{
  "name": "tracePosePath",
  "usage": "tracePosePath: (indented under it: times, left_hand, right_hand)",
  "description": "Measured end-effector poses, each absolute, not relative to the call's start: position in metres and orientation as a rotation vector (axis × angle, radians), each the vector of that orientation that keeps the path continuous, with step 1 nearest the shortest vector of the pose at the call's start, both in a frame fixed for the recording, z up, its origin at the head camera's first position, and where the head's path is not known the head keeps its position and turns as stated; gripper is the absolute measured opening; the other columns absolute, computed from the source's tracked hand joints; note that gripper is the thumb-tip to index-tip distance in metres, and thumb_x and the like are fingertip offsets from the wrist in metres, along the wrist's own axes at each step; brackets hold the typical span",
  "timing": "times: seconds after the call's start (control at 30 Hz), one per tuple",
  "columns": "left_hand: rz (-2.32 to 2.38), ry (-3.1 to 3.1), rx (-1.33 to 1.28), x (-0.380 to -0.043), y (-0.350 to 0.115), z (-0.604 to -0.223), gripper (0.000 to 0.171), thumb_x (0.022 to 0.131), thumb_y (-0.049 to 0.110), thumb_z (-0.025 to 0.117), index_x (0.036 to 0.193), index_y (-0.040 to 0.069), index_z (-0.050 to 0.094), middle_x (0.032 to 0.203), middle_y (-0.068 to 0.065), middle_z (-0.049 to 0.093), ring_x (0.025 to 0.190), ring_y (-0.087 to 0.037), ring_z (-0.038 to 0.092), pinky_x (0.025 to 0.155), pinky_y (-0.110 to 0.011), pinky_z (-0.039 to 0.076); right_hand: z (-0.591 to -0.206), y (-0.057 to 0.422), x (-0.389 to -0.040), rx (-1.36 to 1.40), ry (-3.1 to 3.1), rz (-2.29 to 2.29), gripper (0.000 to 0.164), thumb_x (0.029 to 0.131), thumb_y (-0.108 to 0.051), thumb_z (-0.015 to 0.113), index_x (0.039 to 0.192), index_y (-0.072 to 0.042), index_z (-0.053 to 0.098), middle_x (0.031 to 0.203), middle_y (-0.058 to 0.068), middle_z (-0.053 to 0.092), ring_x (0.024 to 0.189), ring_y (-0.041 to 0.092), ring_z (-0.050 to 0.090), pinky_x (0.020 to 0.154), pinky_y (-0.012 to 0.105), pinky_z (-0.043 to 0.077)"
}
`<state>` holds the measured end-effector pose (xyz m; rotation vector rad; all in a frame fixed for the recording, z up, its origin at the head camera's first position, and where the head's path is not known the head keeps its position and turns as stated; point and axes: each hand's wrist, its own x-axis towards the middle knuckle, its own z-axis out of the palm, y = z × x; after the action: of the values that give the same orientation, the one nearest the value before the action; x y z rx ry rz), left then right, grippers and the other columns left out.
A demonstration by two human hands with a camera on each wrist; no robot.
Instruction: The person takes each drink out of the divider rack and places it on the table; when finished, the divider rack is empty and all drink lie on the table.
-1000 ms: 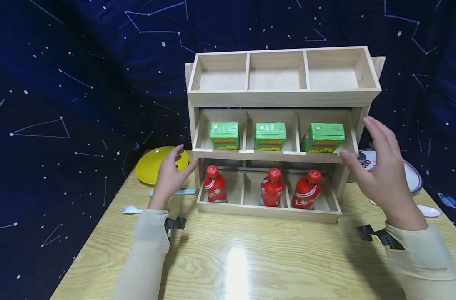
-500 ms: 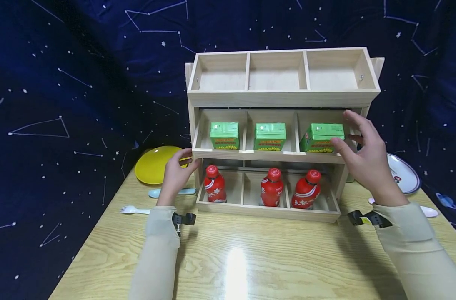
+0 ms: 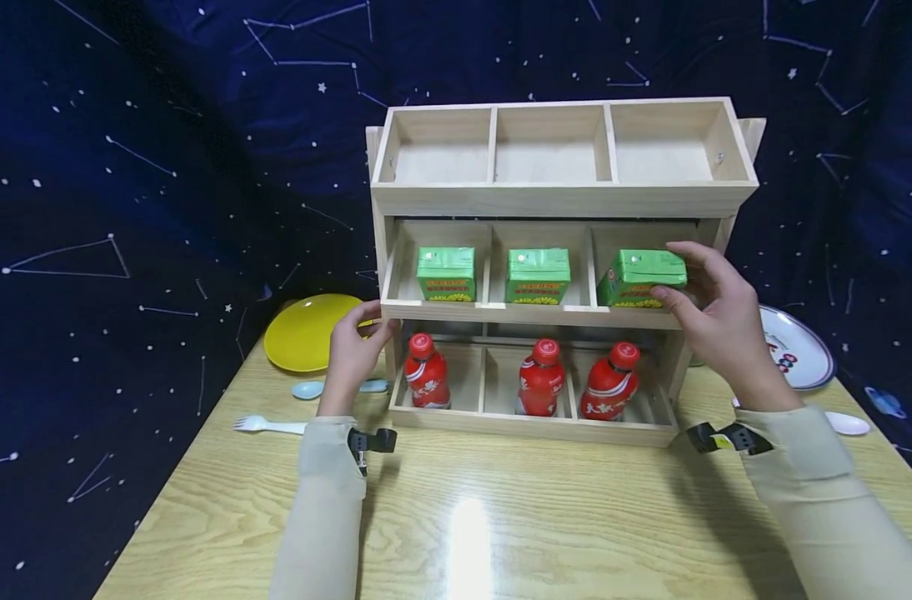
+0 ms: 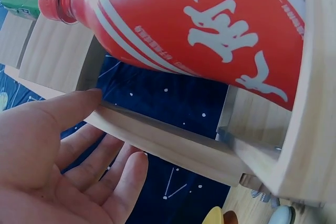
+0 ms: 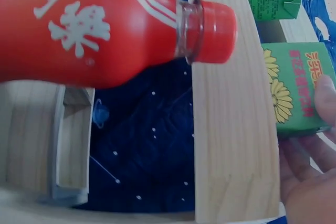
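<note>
My right hand (image 3: pixel 719 325) holds the green drink carton (image 3: pixel 642 277) in the right compartment of the middle tier. In the right wrist view the thumb (image 5: pixel 326 100) presses on the printed front of this carton (image 5: pixel 299 87), and the other fingers lie under its edge. At the left side of the wooden shelf (image 3: pixel 531 315), my left hand (image 3: pixel 354 350) grips the upright. The left wrist view shows this upright (image 4: pixel 173 140) between thumb and fingers. Two more green cartons (image 3: pixel 446 273) (image 3: pixel 538 275) occupy the other middle compartments.
Red bottles (image 3: pixel 428 372) (image 3: pixel 541 379) (image 3: pixel 609 382) stand in the bottom tier, the rightmost tilted. Left of the shelf are a yellow plate (image 3: pixel 306 333), a blue spoon (image 3: pixel 308 389) and a white fork (image 3: pixel 268 425). A white plate (image 3: pixel 801 350) and pale spoon (image 3: pixel 848 423) lie right.
My right hand has moved left from beside the shelf and taken hold of the right carton. My left hand has come right onto the shelf's left upright.
</note>
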<state>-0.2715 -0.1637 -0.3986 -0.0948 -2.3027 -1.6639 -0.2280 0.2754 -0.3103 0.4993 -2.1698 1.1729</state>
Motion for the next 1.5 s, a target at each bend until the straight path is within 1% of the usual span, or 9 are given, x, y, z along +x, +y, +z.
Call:
tracePosePath:
  times: [0.2,0.37,0.5,0.63,0.77,0.93,1.13,1.37,1.5]
  left_hand:
    - [-1.640,-2.308,-0.084,-0.271,-0.164,-0.397,0.041,0.093,0.022,0.072,0.130,0.009,0.061,0.122,-0.009,0.063,0.109,-0.027,0.064,0.092,-0.038,0.055]
    - [-1.640,-2.307,-0.108,-0.271,-0.165,-0.398,0.040,0.093,0.021,0.071,0.130,0.009,0.061,0.123,-0.010,0.062,0.109,-0.028,0.064,0.092,-0.040,0.054]
    - [-1.650,-2.309,-0.108,-0.271,-0.166,-0.399,0.040,0.093,0.022,0.071,0.130,0.009,0.062,0.123,-0.010,0.062,0.109,-0.028,0.064,0.092,-0.040,0.055]
    - [-1.658,-2.309,-0.103,-0.271,-0.166,-0.400,0.040,0.093,0.022,0.071,0.130,0.010,0.062,0.123,-0.009,0.062,0.109,-0.028,0.064,0.092,-0.040,0.055]
    - [-1.651,-2.307,-0.102,-0.270,-0.166,-0.400,0.041,0.093,0.021,0.071,0.130,0.009,0.061,0.123,-0.010,0.062,0.109,-0.030,0.064,0.092,-0.040,0.054]
    - [-1.657,-2.308,-0.116,-0.270,-0.166,-0.399,0.041,0.093,0.023,0.071,0.131,0.010,0.061,0.124,-0.009,0.062,0.110,-0.030,0.064,0.092,-0.041,0.055]
    - [-1.664,-2.314,-0.116,-0.271,-0.166,-0.399,0.042,0.093,0.023,0.071,0.131,0.010,0.061,0.125,-0.010,0.062,0.110,-0.029,0.063,0.092,-0.041,0.055]
    - [-1.671,-2.310,-0.113,-0.270,-0.167,-0.399,0.041,0.093,0.024,0.071,0.130,0.011,0.061,0.124,-0.009,0.062,0.111,-0.031,0.063,0.091,-0.042,0.055]
    - [-1.673,-2.322,-0.109,-0.270,-0.167,-0.400,0.043,0.093,0.028,0.071,0.131,0.012,0.061,0.126,-0.008,0.061,0.112,-0.030,0.062,0.091,-0.042,0.055]
  right_hand:
    - [-0.312,0.270,-0.233,0.498,-2.088,1.191,0.055,0.082,0.018,0.068,0.134,0.004,0.053,0.119,-0.006,0.057,0.104,0.007,0.059,0.083,0.010,0.048]
    - [-0.303,0.262,-0.228,0.514,-1.984,1.221,0.053,0.079,0.023,0.068,0.129,0.008,0.055,0.116,0.002,0.062,0.101,0.011,0.060,0.083,0.012,0.049]
    - [-0.291,0.259,-0.223,0.511,-1.934,1.193,0.053,0.080,0.020,0.069,0.130,0.006,0.056,0.117,0.007,0.064,0.101,0.012,0.062,0.081,0.013,0.050]
    - [-0.279,0.258,-0.217,0.490,-1.905,1.152,0.052,0.081,0.016,0.070,0.130,0.003,0.057,0.118,0.009,0.066,0.102,0.013,0.064,0.084,0.014,0.051]
    - [-0.270,0.258,-0.208,0.444,-1.862,1.171,0.050,0.081,0.012,0.073,0.128,0.001,0.059,0.115,0.012,0.068,0.102,0.014,0.065,0.086,0.016,0.051]
    - [-0.262,0.263,-0.191,0.370,-1.851,1.147,0.048,0.082,0.010,0.073,0.127,0.000,0.060,0.115,0.010,0.068,0.104,0.013,0.065,0.091,0.018,0.050]
    - [-0.264,0.279,-0.167,0.282,-1.858,1.116,0.047,0.082,0.011,0.072,0.127,0.000,0.062,0.114,0.006,0.068,0.104,0.010,0.064,0.089,0.014,0.049]
    - [-0.282,0.303,-0.143,0.072,-2.007,1.009,0.052,0.089,0.007,0.066,0.136,-0.011,0.056,0.121,-0.008,0.063,0.111,0.005,0.060,0.095,0.015,0.046]
    - [-0.297,0.316,-0.133,-0.006,-2.040,1.002,0.053,0.091,0.005,0.065,0.139,-0.014,0.053,0.120,-0.013,0.060,0.112,0.003,0.057,0.094,0.012,0.045]
